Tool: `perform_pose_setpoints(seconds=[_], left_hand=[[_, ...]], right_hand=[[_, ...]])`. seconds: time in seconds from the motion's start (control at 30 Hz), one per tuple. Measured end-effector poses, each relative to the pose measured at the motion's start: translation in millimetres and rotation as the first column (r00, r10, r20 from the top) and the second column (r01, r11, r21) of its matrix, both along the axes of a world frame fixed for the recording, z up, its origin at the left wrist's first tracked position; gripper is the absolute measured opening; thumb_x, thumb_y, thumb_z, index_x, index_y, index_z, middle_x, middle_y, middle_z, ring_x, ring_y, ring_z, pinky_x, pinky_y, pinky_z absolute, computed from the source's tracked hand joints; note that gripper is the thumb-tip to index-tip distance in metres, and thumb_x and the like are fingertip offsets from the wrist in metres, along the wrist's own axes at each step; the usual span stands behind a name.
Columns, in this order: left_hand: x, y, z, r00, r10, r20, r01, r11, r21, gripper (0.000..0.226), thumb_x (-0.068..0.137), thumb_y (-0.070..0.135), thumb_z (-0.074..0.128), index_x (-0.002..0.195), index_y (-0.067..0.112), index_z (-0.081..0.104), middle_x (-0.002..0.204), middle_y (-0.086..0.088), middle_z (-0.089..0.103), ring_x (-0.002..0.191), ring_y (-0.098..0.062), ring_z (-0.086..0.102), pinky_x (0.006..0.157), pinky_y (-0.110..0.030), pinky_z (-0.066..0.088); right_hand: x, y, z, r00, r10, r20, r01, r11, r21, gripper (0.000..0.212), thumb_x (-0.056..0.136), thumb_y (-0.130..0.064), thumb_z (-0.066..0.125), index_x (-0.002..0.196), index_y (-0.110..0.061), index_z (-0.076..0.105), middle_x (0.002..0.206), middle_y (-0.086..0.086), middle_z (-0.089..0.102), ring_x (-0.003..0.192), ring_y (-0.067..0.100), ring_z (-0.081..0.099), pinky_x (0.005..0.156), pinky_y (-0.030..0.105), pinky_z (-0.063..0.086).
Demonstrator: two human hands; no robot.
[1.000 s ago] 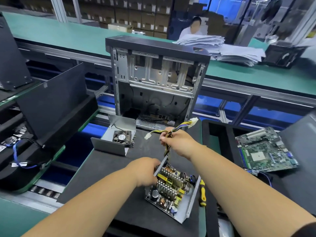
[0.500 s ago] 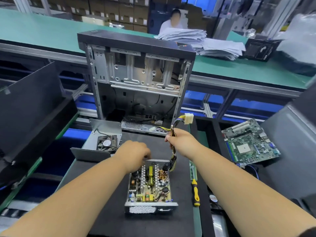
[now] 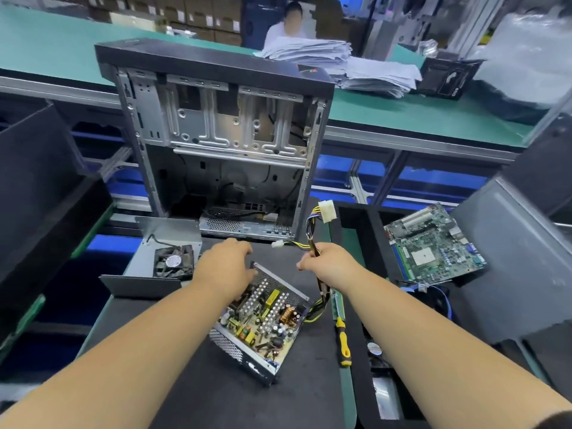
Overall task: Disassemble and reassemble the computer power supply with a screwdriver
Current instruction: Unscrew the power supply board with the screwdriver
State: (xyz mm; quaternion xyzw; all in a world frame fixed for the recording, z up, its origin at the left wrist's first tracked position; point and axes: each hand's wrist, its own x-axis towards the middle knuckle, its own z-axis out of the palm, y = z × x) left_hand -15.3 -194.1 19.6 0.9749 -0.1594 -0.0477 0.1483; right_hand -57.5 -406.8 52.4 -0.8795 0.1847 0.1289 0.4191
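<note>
On the dark table mat (image 3: 192,379), the opened power supply (image 3: 263,320) has swung diagonal since a moment ago, so it is still being positioned. Left hand (image 3: 226,267) rests spread on its rear edge; right hand (image 3: 331,263) grips the cable bundle (image 3: 312,233). Screwdriver (image 3: 343,342) lies just beside, near the mat's edge; case (image 3: 216,134) crowds behind.

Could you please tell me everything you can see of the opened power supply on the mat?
The power supply is an open grey metal tray with perforated walls, its cover off. Its board of coils, capacitors and heatsinks is exposed. It lies turned at an angle on the black mat. The left hand reaches over its far corner; the right hand grips its cable bundle.
</note>
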Motion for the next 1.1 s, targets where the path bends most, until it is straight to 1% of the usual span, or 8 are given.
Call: perform_pose_setpoints(seconds=[0.13,0.23,0.33,0.4,0.57,0.77,0.97,1.1], left_hand=[[-18.2,36.0,7.7,0.965,0.210,-0.155,-0.188,0.971,0.145,0.052,0.088,0.055,0.059,0.127,0.023,0.050,0.124,-0.001,0.057,0.110,-0.024,0.058,0.081,-0.035,0.049],[-35.9,53.3,17.1,0.882,0.322,-0.345,-0.246,0.938,0.245,0.055,0.089,0.057,0.056,0.126,0.017,0.053,0.129,-0.006,0.060,0.109,-0.023,0.060,0.080,-0.029,0.048],[-57.7,51.6,16.4,0.688,0.297,-0.662,-0.399,0.917,-0.003,0.031,0.096,0.044,0.054,0.101,0.013,0.058,0.106,-0.015,0.071,0.070,-0.019,0.066,0.054,-0.020,0.046],[-68.4,45.7,13.9,0.612,0.268,-0.744,-0.525,0.841,-0.129,0.032,0.097,0.033,0.056,0.111,0.004,0.054,0.091,-0.018,0.071,0.065,-0.022,0.067,0.056,-0.024,0.047],[-77.2,40.1,3.0,0.693,0.336,-0.638,-0.580,0.786,-0.215,0.060,0.086,0.020,0.067,0.139,0.011,0.040,0.100,-0.012,0.068,0.063,-0.017,0.069,0.068,-0.034,0.057],[-74.5,31.7,2.1,0.798,0.367,-0.478,-0.516,0.826,-0.226,0.076,0.075,0.035,0.075,0.142,0.029,0.041,0.114,-0.004,0.065,0.095,-0.020,0.068,0.086,-0.035,0.055],[-57.1,15.2,-5.4,0.824,0.244,-0.512,-0.504,0.729,-0.464,0.065,0.082,0.021,0.074,0.140,0.031,0.045,0.097,0.010,0.064,0.088,-0.007,0.063,0.070,-0.022,0.047],[-47.5,9.7,-14.5,0.818,0.059,-0.573,-0.460,0.665,-0.588,0.072,0.084,0.003,0.071,0.145,0.026,0.040,0.141,-0.007,0.050,0.126,-0.018,0.052,0.102,-0.029,0.043]], right_hand=[[12.8,9.5,0.1,0.993,0.100,-0.055,-0.101,0.995,-0.020,0.015,0.088,-0.028,0.063,0.088,-0.013,0.068,0.088,0.001,0.074,0.062,0.014,0.049,0.055,0.026,0.038],[17.8,16.4,-5.6,0.981,0.183,-0.070,-0.184,0.983,-0.003,0.010,0.086,-0.026,0.065,0.081,-0.018,0.062,0.088,0.000,0.075,0.068,0.015,0.050,0.059,0.029,0.040],[18.1,20.2,-16.6,0.965,0.257,-0.055,-0.258,0.966,-0.027,0.002,0.082,-0.017,0.064,0.082,-0.016,0.062,0.079,0.001,0.064,0.065,0.015,0.050,0.061,0.028,0.043],[17.9,19.9,-22.2,0.953,0.296,-0.056,-0.301,0.949,-0.095,0.004,0.082,-0.013,0.059,0.085,-0.011,0.061,0.080,0.004,0.059,0.073,0.017,0.054,0.062,0.028,0.044],[10.7,10.4,-28.4,0.965,0.262,-0.019,-0.262,0.960,-0.102,0.004,0.081,-0.011,0.058,0.080,-0.015,0.059,0.078,-0.002,0.063,0.066,0.011,0.056,0.055,0.021,0.044],[-6.4,-4.4,-31.4,0.986,0.169,-0.006,-0.169,0.984,-0.052,0.014,0.090,-0.014,0.055,0.087,-0.007,0.068,0.076,0.002,0.067,0.056,0.012,0.052,0.051,0.023,0.043],[-16.6,-20.5,-32.3,0.994,0.007,-0.106,0.006,0.992,0.125,0.018,0.089,-0.005,0.050,0.073,-0.012,0.053,0.091,0.011,0.068,0.060,0.015,0.050,0.051,0.023,0.035],[-17.9,-27.1,-40.7,0.985,-0.022,-0.169,0.042,0.992,0.119,0.015,0.094,-0.003,0.044,0.091,-0.012,0.056,0.080,0.005,0.068,0.038,0.002,0.049,0.039,0.016,0.034]])
